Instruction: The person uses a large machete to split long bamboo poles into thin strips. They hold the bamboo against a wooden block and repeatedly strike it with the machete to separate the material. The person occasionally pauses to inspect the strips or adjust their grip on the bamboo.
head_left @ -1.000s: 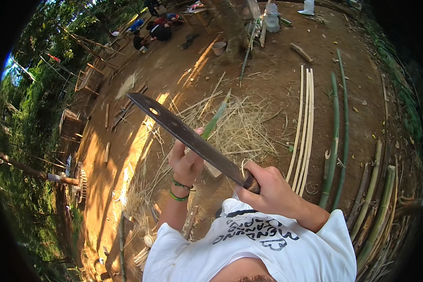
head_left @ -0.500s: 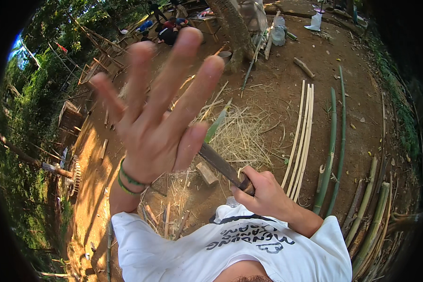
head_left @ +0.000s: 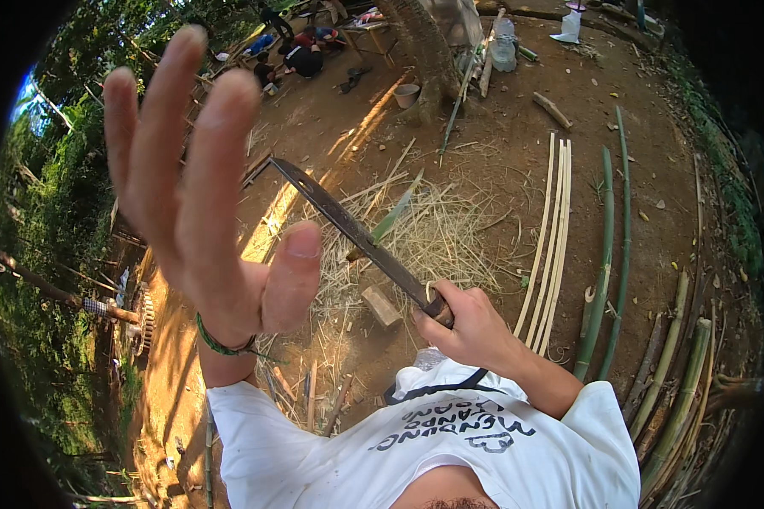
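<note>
The left grip (head_left: 204, 225) has shifted leftward, spread and bare; the right grip (head_left: 477, 331) wraps the machete handle (head_left: 439, 310).

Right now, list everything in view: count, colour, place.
Knife: 1, dark, centre
Strip: 1, green, behind knife
Shavings: heap, beige, centre
Block: 1, tan, centre
Sticks: several, brown, below shavings
Slats: several, pale, right
Poles: several, green-brown, right
Log: 1, brown, right
Tree: 1, brown, top
Bucket: 1, grey, by tree
Bottle: 1+, translucent, by tree
Bag: 1, white, top
People: several, mostly dark-clothed, top
Foliage: uncounted, green, left
Shirt: 1, white, bottom
Bracelet: 1+, green, left wrist
Left hand: 1, bare, left
Right hand: 1, bare, holding knife
</note>
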`<state>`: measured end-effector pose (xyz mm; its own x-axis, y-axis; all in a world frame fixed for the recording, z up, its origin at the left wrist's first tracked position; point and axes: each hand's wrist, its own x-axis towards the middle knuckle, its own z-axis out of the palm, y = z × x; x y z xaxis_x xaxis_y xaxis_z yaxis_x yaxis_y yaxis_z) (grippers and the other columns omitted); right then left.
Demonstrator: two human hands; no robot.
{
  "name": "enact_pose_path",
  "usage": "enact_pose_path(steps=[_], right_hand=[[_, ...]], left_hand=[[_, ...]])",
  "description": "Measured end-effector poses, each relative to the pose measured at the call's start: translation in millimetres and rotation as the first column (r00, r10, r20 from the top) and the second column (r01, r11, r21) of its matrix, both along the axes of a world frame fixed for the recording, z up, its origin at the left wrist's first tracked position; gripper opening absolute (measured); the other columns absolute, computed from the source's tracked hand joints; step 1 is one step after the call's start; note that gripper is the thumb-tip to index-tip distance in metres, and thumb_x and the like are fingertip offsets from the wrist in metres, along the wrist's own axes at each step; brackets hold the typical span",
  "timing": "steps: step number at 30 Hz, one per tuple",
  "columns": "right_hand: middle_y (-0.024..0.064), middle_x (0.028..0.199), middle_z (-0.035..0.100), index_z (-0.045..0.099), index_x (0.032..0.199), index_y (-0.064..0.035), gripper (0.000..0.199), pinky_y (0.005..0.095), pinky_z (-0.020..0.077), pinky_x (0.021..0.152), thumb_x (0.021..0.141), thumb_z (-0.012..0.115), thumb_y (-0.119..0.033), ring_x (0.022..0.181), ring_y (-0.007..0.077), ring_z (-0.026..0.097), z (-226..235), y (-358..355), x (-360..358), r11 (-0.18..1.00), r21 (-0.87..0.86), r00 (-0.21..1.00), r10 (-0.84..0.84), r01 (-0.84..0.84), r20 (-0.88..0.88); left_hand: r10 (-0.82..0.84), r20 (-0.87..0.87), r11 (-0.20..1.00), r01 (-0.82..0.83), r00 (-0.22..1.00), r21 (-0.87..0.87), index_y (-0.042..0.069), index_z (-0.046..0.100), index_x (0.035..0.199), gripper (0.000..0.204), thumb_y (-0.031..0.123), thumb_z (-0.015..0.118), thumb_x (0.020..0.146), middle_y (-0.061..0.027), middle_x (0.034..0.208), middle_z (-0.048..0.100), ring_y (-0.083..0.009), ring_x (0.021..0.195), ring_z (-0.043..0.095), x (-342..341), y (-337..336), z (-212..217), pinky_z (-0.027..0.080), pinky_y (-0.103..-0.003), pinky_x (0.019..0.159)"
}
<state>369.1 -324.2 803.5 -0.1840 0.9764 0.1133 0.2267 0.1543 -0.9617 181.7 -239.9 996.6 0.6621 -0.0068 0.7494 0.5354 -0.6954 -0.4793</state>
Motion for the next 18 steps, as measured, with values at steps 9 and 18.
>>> enact_pose_path(steps=[9, 18], right_hand=[[0.0132, 0.056, 0.059, 0.057, 0.086, 0.0025, 0.021, 0.0364, 0.0461, 0.049, 0.085, 0.068, -0.016, 0.047, 0.0219, 0.060, -4.1, 24.1, -7.1, 0.995, 0.092, 0.999, 0.044, -0.044, 0.004], [0.0135, 0.055, 0.054, 0.056, 0.080, 0.0033, 0.028, 0.0390, 0.0411, 0.049, 0.085, 0.063, -0.023, 0.046, 0.0222, 0.051, -76.2, 130.2, -31.5, 0.998, -0.048, 0.996, 0.047, -0.043, 0.072]], left_hand=[[0.207, 0.506, 0.858, 0.093, 0.838, -0.506, 0.001, 0.063, 0.114, 0.041, 0.005, 0.080, 0.077, -0.0170, 0.106, 0.066, -0.0261, 0.087, 0.067, -35.0, -0.2, -184.2, 0.055, -0.034, 0.074], [0.254, 0.585, 0.881, 0.065, 0.770, -0.469, -0.001, 0.064, 0.111, 0.024, -0.005, 0.071, 0.088, -0.0115, 0.108, 0.064, -0.0187, 0.095, 0.063, -68.2, 24.8, -186.5, 0.053, -0.030, 0.081]])
